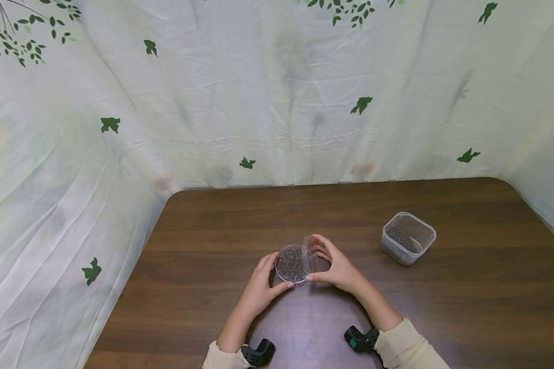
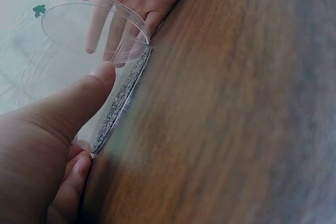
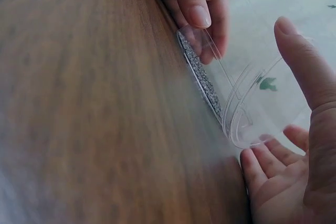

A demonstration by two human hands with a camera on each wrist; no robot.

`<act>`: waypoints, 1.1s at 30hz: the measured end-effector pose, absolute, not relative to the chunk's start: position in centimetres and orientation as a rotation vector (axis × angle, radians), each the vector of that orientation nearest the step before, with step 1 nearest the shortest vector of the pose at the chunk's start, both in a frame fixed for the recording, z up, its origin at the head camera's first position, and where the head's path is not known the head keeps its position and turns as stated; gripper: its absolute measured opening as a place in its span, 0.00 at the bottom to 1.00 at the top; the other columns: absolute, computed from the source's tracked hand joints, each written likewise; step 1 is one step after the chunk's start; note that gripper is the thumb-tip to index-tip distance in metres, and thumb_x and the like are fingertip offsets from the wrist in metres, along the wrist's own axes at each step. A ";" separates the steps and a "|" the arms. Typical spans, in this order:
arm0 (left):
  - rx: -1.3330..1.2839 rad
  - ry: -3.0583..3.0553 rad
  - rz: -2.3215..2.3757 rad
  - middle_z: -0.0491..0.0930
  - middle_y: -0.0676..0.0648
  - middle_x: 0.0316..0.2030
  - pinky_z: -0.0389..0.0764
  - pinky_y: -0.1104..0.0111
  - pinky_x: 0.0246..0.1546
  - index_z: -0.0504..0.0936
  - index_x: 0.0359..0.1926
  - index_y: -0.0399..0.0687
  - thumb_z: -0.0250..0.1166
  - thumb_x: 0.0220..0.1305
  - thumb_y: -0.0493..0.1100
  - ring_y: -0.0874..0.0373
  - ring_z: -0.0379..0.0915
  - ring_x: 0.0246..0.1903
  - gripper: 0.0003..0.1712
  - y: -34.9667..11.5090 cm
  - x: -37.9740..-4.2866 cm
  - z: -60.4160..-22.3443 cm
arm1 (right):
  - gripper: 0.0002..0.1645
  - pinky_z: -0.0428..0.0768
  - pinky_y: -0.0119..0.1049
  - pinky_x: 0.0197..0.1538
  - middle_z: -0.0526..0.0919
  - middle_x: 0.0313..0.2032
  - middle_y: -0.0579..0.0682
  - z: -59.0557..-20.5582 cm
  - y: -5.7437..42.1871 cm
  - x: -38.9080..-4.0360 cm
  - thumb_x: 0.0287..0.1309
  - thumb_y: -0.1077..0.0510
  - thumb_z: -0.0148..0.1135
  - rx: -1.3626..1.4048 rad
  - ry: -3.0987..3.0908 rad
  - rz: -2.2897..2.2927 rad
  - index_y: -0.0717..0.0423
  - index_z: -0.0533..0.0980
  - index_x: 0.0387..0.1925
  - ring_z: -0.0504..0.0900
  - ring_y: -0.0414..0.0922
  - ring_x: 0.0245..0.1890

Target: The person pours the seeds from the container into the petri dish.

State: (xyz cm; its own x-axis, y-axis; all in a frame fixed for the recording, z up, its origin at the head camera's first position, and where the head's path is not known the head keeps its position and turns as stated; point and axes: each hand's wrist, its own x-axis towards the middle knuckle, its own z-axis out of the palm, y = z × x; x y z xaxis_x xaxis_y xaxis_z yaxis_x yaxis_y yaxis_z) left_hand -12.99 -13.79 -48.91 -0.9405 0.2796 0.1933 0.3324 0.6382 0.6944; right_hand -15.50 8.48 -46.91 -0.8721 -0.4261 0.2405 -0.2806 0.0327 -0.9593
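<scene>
A round clear petri dish (image 1: pixel 280 278) filled with grey granules (image 1: pixel 292 264) stands on the table, mid-front in the head view. My left hand (image 1: pixel 258 287) grips its left side, thumb at the near rim and fingers at the far rim. The clear round lid (image 3: pixel 233 116) stands tilted up at the dish's right side, its lower edge right at the rim. My right hand (image 1: pixel 342 269) holds this lid by its edges between thumb and fingers. In the left wrist view, the granules (image 2: pixel 121 100) form a thin level layer, partly hidden behind the left thumb.
A clear rectangular plastic tub (image 1: pixel 394 250) holding more grey granules stands to the right, beyond the right hand. The brown wooden table (image 1: pixel 240 215) ends at the back against a pale curtain (image 1: pixel 268 102) with green leaf prints. Black wrist devices (image 1: pixel 258 353) sit at both cuffs.
</scene>
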 end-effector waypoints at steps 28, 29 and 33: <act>-0.526 -2.786 -1.233 0.63 0.41 0.57 0.65 0.59 0.54 0.61 0.62 0.40 0.68 0.48 0.54 0.52 0.62 0.55 0.44 -13.9 -13.1 -49.1 | 0.55 0.67 0.39 0.56 0.61 0.60 0.55 -49.2 7.6 -16.4 0.33 0.50 0.76 -0.826 2.457 -1.713 0.60 0.58 0.63 0.66 0.49 0.55; -0.526 -2.787 -1.231 0.63 0.41 0.57 0.65 0.59 0.55 0.61 0.62 0.39 0.68 0.48 0.54 0.52 0.62 0.55 0.44 -13.9 -13.1 -49.1 | 0.55 0.67 0.39 0.56 0.61 0.60 0.55 -49.2 7.6 -16.4 0.33 0.50 0.76 -0.833 2.459 -1.710 0.61 0.59 0.63 0.66 0.49 0.55; -0.522 -2.787 -1.219 0.63 0.40 0.57 0.63 0.57 0.55 0.61 0.62 0.38 0.68 0.48 0.55 0.50 0.60 0.56 0.45 -13.9 -13.1 -49.2 | 0.54 0.67 0.40 0.55 0.63 0.59 0.54 -49.0 7.5 -16.4 0.33 0.50 0.76 -0.848 2.466 -1.707 0.62 0.60 0.62 0.66 0.48 0.56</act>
State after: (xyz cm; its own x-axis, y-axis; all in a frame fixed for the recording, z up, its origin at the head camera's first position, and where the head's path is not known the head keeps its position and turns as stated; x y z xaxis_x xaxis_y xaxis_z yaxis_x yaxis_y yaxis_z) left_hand -13.07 -13.91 -49.15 -0.9412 0.2835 0.1839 0.3275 0.6311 0.7032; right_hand -16.37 7.48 -49.04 -0.8517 -0.4443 0.2778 -0.4165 0.2523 -0.8734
